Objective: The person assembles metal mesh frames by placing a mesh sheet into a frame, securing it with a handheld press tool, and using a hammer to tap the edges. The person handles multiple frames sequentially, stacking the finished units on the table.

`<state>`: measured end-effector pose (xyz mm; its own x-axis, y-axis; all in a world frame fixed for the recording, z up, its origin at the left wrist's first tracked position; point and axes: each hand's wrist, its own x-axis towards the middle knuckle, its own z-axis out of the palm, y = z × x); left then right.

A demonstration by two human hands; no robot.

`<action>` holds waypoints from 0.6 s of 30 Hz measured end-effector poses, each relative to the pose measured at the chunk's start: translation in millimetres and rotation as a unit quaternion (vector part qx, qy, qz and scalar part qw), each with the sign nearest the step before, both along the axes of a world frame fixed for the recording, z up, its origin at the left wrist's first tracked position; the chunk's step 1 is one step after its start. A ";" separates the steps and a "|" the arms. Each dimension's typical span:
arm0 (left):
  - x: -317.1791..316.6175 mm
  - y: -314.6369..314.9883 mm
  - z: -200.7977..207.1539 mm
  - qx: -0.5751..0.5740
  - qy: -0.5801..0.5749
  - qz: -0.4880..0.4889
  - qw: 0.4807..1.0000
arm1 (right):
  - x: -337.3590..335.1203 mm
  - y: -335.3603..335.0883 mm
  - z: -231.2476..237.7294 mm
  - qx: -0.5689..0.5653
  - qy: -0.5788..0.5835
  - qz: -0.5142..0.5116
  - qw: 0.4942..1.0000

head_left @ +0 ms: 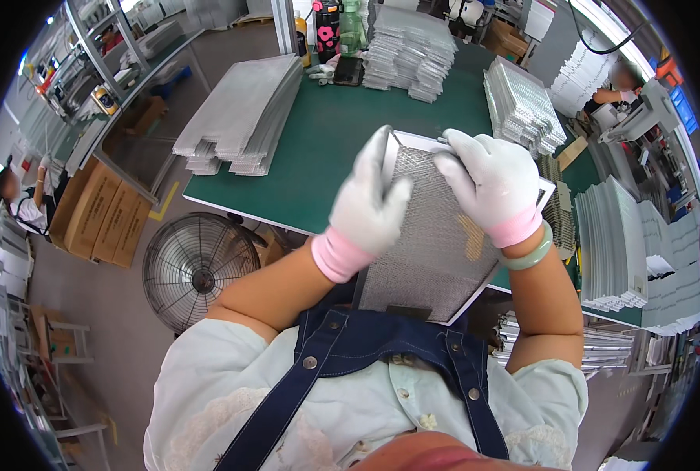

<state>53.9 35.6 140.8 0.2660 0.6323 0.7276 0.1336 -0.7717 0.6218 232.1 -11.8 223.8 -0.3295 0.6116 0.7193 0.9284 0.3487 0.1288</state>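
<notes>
A rectangular metal mesh filter panel (424, 251) with a pale metal frame leans between my body and the green table, tilted, its lower end near my apron. My left hand (365, 196), in a white glove with a pink cuff, grips the frame at the panel's upper left corner, fingers over the edge and thumb over the mesh. At the upper right, my right hand (495, 180), gloved alike, closes on the far edge with bent fingers. A tan patch shows on the mesh below it. Both hands' fingertips are partly hidden at the frame.
Flat metal sheets (240, 110) are stacked on the green table (334, 118) at left. More panel stacks stand at the back (410, 51) and right (522, 106). A phone (348, 71) lies near bottles. A floor fan (201, 271) stands at left. Other people work at both sides.
</notes>
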 end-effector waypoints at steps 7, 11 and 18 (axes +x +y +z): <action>11.8 4.2 82.8 0.234 0.016 -0.033 0.972 | 10.8 -31.0 32.2 0.069 0.214 0.073 0.972; 38.5 4.5 140.8 0.252 0.049 -0.277 0.926 | 19.1 -59.6 16.2 0.108 0.459 0.194 0.860; 97.1 13.1 9.5 0.310 0.247 -0.115 0.911 | 45.2 -67.8 -192.1 -0.076 0.560 0.059 0.823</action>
